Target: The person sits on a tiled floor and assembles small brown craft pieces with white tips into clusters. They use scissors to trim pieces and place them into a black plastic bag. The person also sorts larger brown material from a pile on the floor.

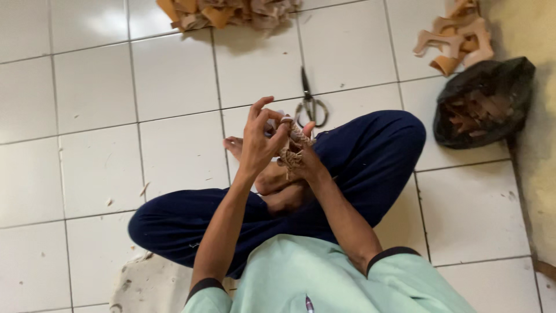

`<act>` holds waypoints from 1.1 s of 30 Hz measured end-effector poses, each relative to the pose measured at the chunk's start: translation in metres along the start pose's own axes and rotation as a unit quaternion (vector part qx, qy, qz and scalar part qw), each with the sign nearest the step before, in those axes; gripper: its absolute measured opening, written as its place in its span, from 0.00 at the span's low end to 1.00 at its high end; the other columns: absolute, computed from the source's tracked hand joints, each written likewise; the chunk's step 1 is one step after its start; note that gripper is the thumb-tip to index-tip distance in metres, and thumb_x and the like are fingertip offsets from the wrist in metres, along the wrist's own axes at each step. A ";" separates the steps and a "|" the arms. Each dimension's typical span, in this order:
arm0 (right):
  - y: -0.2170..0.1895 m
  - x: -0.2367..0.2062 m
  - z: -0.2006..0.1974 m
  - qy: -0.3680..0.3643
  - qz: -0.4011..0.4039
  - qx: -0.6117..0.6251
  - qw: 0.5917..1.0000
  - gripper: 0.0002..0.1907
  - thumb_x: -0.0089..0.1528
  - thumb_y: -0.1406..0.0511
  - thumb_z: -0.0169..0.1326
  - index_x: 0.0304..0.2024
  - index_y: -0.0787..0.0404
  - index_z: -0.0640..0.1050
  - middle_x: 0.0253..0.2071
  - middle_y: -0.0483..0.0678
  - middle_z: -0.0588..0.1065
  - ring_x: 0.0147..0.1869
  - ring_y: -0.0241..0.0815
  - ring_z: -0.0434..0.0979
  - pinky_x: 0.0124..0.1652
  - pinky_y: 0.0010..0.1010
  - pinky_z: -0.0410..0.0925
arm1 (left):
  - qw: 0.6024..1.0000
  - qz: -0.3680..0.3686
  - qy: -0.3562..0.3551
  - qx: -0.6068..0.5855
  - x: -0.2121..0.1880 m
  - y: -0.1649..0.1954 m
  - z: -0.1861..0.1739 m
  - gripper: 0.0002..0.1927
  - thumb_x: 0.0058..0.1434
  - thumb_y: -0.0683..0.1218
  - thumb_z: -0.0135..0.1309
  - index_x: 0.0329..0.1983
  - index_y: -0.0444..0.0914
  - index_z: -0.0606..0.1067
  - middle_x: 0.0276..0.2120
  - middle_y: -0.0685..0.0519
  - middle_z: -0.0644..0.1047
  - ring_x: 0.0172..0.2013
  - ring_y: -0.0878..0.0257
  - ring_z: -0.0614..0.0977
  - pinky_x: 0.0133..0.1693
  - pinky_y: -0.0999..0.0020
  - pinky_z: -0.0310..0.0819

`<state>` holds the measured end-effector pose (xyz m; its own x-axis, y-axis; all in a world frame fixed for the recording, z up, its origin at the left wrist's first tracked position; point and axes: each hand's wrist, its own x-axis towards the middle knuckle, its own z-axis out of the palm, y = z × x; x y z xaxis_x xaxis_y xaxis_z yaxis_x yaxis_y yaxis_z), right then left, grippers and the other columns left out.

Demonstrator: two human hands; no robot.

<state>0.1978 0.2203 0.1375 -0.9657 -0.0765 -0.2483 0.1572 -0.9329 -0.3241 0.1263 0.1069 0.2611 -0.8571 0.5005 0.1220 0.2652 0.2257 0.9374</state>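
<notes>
I sit cross-legged on a white tiled floor in dark blue trousers and a pale green shirt. Both hands are raised over my crossed feet. My left hand [259, 136] pinches the top of a small woven piece of tan strips [292, 148], its other fingers spread upward. My right hand [307, 159] grips the same piece from the right side, mostly hidden behind it.
Scissors [310, 104] lie on the tiles just beyond my hands. A heap of tan strips [226, 11] sits at the top. Cut tan shapes [457, 35] are stacked at upper right beside an open black plastic bag [483, 101] of scraps. A wall runs along the right.
</notes>
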 end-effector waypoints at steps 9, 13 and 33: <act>-0.084 -0.067 -0.033 0.086 -0.187 -0.133 0.970 0.22 0.68 0.59 0.58 0.56 0.68 0.71 0.42 0.57 0.76 0.36 0.43 0.80 0.31 0.33 0.75 | 0.990 -0.139 -0.030 0.000 0.079 -0.107 0.078 0.29 0.62 0.60 0.60 0.53 0.33 0.73 0.60 0.41 0.73 0.50 0.52 0.78 0.48 0.58 0.77; -0.117 -0.103 -0.023 0.076 -0.215 -0.110 0.967 0.21 0.68 0.58 0.58 0.55 0.66 0.70 0.45 0.59 0.76 0.39 0.45 0.79 0.31 0.33 0.74 | 0.923 -0.154 0.011 0.351 0.101 -0.160 0.150 0.42 0.57 0.67 0.61 0.58 0.28 0.69 0.53 0.39 0.75 0.53 0.43 0.76 0.48 0.47 0.75; -0.203 0.249 0.200 -0.153 0.123 -0.351 0.916 0.18 0.72 0.60 0.56 0.55 0.66 0.69 0.41 0.54 0.76 0.41 0.42 0.81 0.38 0.36 0.77 | 0.909 -0.281 -0.114 0.285 0.041 -0.119 -0.225 0.22 0.58 0.55 0.60 0.37 0.29 0.72 0.29 0.37 0.79 0.31 0.43 0.81 0.34 0.50 0.78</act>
<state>-0.1157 0.3201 0.3241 -0.8791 -0.4491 -0.1595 0.3677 -0.4261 -0.8266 -0.0394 -0.0873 0.2283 -0.8313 0.3181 -0.4558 0.0552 0.8632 0.5018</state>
